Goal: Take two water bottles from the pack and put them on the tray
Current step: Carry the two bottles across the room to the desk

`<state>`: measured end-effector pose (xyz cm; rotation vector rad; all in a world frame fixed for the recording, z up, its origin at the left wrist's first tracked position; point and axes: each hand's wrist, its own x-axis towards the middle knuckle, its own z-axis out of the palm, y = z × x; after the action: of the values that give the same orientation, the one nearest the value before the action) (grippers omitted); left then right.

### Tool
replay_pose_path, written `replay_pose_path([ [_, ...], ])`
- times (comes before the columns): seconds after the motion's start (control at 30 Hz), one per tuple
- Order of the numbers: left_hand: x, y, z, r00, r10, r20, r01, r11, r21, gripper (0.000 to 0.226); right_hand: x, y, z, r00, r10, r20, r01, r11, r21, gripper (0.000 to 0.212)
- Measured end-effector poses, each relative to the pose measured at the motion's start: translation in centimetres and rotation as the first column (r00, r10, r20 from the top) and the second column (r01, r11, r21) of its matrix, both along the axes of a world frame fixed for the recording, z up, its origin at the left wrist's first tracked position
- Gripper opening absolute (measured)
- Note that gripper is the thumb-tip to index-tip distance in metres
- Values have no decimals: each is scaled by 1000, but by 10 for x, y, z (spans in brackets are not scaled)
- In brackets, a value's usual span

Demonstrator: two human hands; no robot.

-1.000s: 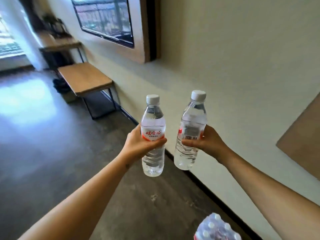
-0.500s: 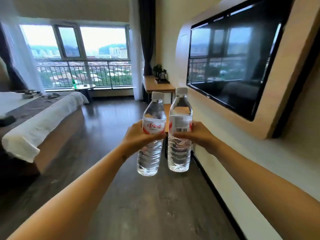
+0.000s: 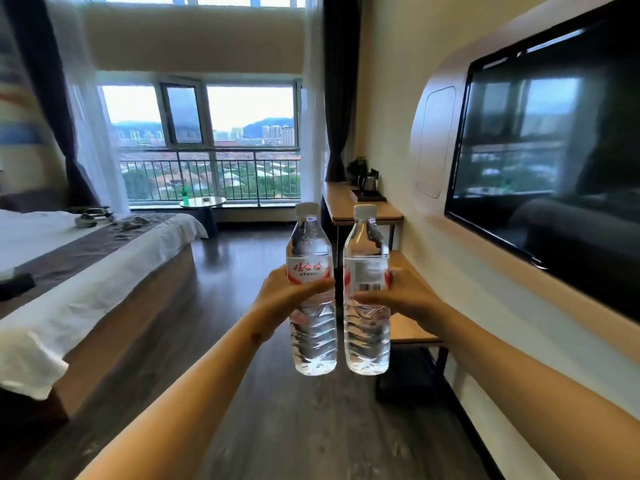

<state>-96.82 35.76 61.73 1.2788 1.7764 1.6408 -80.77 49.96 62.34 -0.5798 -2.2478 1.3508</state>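
a: both full, clear plastic bottles with white caps off the pack, carried upright in mid-air over the dark wood floor (image 3: 277, 427). left one, red-and-white label facing back (image 3: 310, 289), clamped in the left hand (image 3: 282, 299), thumb across the front just under the label.

b: and the other clear plastic bottle, barcode side showing (image 3: 366, 289)?

a: wrapped by the right hand (image 3: 398, 299), fingers (image 3: 367, 299) curled over the front at the same height. each grip closed around the waist of its bottle, cap and shoulder well above, ribbed lower half hanging below.

b: bottles touching?

a: just beside each other, narrow gap between.

b: tray?

a: probably the dark flat one (image 3: 367, 195) beside the steel kettle (image 3: 370, 181) on the far light-wood counter (image 3: 360, 211) along the right wall; too small to be sure. well apart from the bottles yet.

b: risks from here?

a: thin, soft walls: too hard a squeeze could buckle them and loosen the hold. could knock together while walking. nearer low wooden counter (image 3: 408, 327) sits close beside the path on the right, so a bump there is possible. at the tray, little room next to the kettle; a tilted set-down could tip a bottle.
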Motion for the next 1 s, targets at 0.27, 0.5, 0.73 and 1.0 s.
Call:
replay_pose_path([
  [0.27,-194,196,31,990,136,43,-136,991,-15,63,-207,223,36,995,87,46,-88,996,17,35],
  [0.5,-399,321,28,962,275,6,-274,961,-37,25,-416,363,25,987,161,-28,-162,987,-17,25],
  [0.73,-602,501,32,971,236,26,-235,972,-17,20,-596,541,20,993,79,-88,-85,994,-67,29],
  [1.0,-758,762,33,997,2,76,-2,1000,-5,20,-720,771,17,976,-166,-142,150,982,-119,14],
])
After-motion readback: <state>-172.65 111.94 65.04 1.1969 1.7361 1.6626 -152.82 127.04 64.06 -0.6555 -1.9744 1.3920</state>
